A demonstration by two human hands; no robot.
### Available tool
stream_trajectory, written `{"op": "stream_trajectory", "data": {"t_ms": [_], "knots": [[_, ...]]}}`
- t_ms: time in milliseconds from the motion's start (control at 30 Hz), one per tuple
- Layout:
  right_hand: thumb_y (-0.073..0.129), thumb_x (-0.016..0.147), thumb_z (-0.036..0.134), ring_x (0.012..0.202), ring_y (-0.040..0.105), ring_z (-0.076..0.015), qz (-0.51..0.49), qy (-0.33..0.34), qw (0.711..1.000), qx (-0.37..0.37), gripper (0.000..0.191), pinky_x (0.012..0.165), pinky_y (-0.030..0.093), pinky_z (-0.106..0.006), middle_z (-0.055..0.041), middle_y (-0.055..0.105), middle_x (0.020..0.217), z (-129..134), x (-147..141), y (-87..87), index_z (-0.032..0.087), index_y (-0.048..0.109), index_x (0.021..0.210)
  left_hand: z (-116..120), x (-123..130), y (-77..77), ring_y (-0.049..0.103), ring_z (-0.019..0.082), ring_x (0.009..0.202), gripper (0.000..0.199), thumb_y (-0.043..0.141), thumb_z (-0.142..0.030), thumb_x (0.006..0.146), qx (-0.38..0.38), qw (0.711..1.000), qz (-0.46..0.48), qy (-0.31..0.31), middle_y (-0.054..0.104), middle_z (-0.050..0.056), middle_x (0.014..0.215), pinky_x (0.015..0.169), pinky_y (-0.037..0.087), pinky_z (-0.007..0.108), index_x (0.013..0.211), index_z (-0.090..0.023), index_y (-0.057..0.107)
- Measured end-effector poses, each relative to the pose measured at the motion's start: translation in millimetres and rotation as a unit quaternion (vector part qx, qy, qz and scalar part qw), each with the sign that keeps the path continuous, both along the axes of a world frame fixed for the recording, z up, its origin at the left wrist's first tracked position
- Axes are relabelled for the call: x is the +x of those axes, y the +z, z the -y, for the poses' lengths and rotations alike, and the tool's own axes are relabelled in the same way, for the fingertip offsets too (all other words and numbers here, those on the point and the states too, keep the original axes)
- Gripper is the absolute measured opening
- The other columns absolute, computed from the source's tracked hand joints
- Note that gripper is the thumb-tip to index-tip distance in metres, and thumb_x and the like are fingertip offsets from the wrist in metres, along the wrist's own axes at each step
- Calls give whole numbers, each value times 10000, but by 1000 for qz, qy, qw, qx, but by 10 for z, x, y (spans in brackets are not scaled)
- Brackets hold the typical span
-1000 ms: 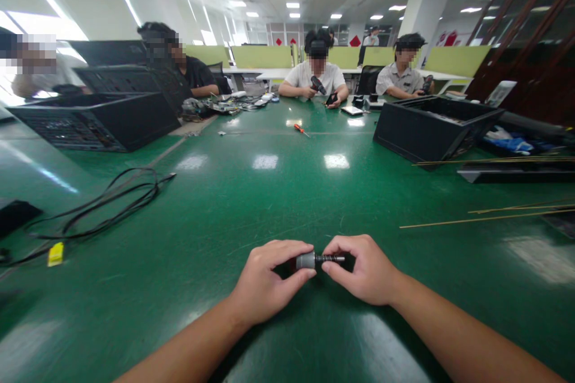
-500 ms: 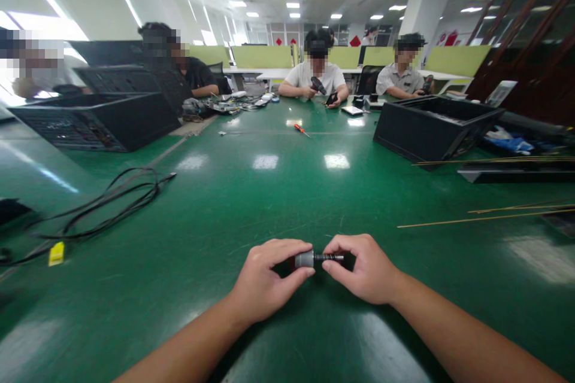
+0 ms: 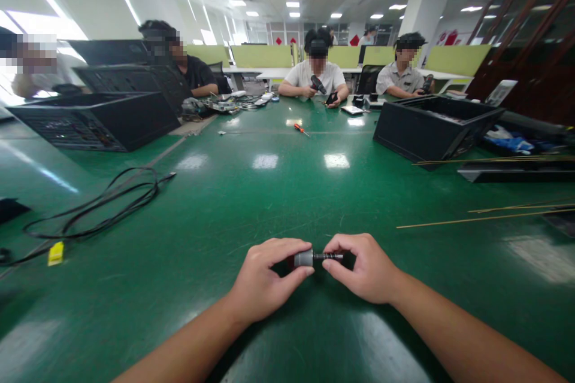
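Note:
A small grey metal cylinder [image 3: 304, 258], much like a little motor, lies level between my hands near the table's front. From its right end sticks out a thin dark shaft [image 3: 331, 256] with a spiral groove. My left hand [image 3: 269, 278] pinches the cylinder between thumb and fingers; its left end is partly hidden in the palm. With thumb and forefinger, my right hand [image 3: 363, 269] grips the spiral shaft, whose tip shows past the fingertips.
Black computer cases stand at left [image 3: 103, 119] and right [image 3: 431, 125]. A black cable [image 3: 99, 209] with a yellow tag [image 3: 56, 253] lies left. An orange screwdriver [image 3: 299, 128] rests farther back. Thin rods [image 3: 471, 219] lie right. Co-workers sit across the green table [image 3: 269, 203].

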State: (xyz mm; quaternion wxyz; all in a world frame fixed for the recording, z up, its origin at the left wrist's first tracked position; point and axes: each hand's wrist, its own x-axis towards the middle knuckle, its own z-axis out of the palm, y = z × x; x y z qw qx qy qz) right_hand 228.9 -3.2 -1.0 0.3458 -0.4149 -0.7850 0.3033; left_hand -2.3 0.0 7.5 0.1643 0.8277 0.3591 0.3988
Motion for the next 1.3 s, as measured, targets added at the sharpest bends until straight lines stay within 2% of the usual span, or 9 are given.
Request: {"op": "stream_trajectory", "data": {"t_ms": [1300], "knots": [[659, 836, 209, 643, 620, -151, -7, -9, 1000, -14, 40, 636, 438, -251, 3, 680, 697, -2, 5, 20, 188, 690, 824, -17, -25, -10, 759, 179, 839, 267, 797, -212, 786, -9, 1000, 6, 8, 803, 16, 956, 780, 597, 265, 1049, -235, 760]]}}
